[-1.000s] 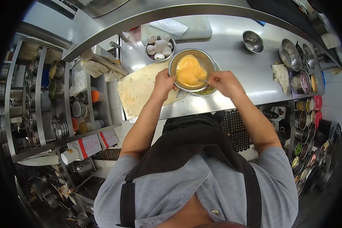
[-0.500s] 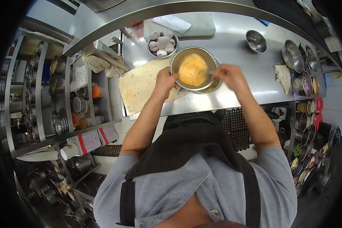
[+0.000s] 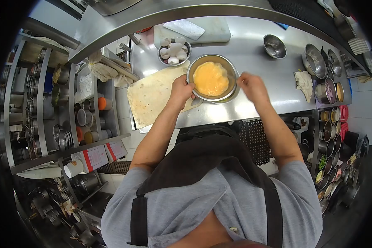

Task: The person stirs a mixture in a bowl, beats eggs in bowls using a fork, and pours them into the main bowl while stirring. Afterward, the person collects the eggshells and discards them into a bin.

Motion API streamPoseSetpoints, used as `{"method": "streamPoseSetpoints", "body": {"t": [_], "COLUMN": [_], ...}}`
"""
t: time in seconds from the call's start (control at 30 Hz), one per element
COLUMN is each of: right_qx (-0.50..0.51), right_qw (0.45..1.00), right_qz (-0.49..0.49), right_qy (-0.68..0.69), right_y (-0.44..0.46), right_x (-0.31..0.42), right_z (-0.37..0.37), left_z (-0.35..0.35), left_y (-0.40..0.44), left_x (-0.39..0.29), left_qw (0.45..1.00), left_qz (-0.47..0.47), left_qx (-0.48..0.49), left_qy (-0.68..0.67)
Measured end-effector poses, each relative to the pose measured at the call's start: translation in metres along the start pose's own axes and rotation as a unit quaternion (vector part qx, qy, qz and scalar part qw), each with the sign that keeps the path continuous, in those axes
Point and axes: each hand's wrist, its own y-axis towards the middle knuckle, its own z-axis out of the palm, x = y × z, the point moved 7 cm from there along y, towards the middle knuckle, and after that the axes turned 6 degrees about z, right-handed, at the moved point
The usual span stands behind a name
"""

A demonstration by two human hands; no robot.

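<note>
My left hand (image 3: 182, 91) is closed on the left rim of a metal bowl (image 3: 232, 75), thumb at the edge. Beaten egg (image 3: 211, 79), yellow-orange, lies inside it. At the right rim is my right hand (image 3: 252, 87), its fingers pinched together; what they hold is hidden and blurred. Partly covered by this bowl, a second container (image 3: 228, 99) with greenish contents shows beneath. A smaller metal bowl of eggshells (image 3: 175, 50) stands just behind, to the left.
A worn, pale cutting board (image 3: 153, 95) lies on the left of the steel counter (image 3: 252, 53). Behind is a white board (image 3: 217, 31) with a cleaver-like blade on it. A metal bowl (image 3: 275, 46), a cloth (image 3: 304, 84) and stacked bowls (image 3: 314, 62) stand right. A steel shelf (image 3: 173, 13) crosses overhead.
My right hand has shifted slightly right, to the bowl's edge. The blurred utensil seen in the egg before no longer shows there. The egg surface looks smoother. My left hand keeps its hold.
</note>
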Motion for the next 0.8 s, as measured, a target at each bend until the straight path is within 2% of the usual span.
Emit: {"method": "streamPoseSetpoints", "body": {"t": [0.03, 0.1, 0.13, 0.17, 0.23, 0.27, 0.4, 0.47, 0.5, 0.57, 0.6, 0.63, 0.7, 0.73, 0.77, 0.8], "right_qx": [-0.002, 0.146, 0.148, 0.147, 0.053, 0.076, 0.136, 0.007, 0.006, 0.102, 0.127, 0.129, 0.066, 0.012, 0.008, 0.047], "right_qw": [1.000, 0.985, 0.971, 0.972, 0.997, 0.997, 0.990, 0.994, 0.994, 0.975, 0.973, 0.973, 0.979, 0.970, 0.969, 0.969], "right_qz": [-0.003, -0.003, 0.014, 0.015, 0.037, -0.024, -0.039, -0.063, -0.062, -0.165, -0.170, -0.171, -0.088, -0.149, -0.188, -0.193], "right_qy": [-0.002, 0.091, 0.185, 0.184, 0.052, -0.016, 0.018, -0.091, -0.092, -0.104, -0.086, -0.085, -0.171, -0.192, -0.162, -0.146], "right_y": [-0.002, -0.016, -0.002, -0.001, 0.003, -0.007, 0.004, 0.010, 0.007, -0.006, 0.002, 0.008, 0.021, 0.016, 0.004, -0.007], "right_x": [0.004, 0.013, -0.003, -0.017, -0.009, 0.005, 0.018, 0.038, 0.044, 0.067, 0.057, 0.057, 0.050, 0.059, 0.064, 0.068], "right_z": [-0.001, 0.018, 0.021, 0.025, 0.006, 0.016, 0.006, -0.014, -0.014, 0.002, -0.001, -0.005, -0.024, -0.014, -0.002, 0.000], "left_z": [0.001, 0.002, 0.002, 0.003, 0.005, 0.005, 0.003, 0.005, 0.005, 0.003, 0.001, 0.001, 0.003, 0.006, 0.007, 0.005], "left_y": [0.003, 0.003, 0.002, 0.003, 0.000, 0.001, -0.001, 0.000, 0.000, 0.001, -0.001, -0.003, -0.004, -0.001, -0.001, 0.000], "left_x": [0.000, 0.002, 0.003, 0.002, -0.003, -0.006, 0.001, 0.001, 0.001, -0.001, 0.000, 0.000, 0.001, 0.002, 0.003, 0.002], "left_qw": [1.000, 1.000, 1.000, 1.000, 1.000, 1.000, 1.000, 1.000, 1.000, 1.000, 1.000, 1.000, 0.999, 1.000, 1.000, 1.000], "left_qz": [0.002, 0.001, -0.003, -0.004, -0.003, -0.004, -0.014, -0.009, -0.009, -0.007, -0.010, -0.013, -0.016, -0.013, -0.012, -0.012], "left_qx": [0.001, 0.003, 0.007, 0.010, 0.010, 0.008, 0.009, 0.010, 0.011, 0.005, 0.004, 0.008, 0.013, 0.011, 0.008, 0.007], "left_qy": [0.002, 0.001, -0.011, -0.022, -0.008, 0.008, 0.000, -0.008, -0.008, 0.008, 0.007, -0.007, -0.024, -0.024, -0.023, -0.025]}}
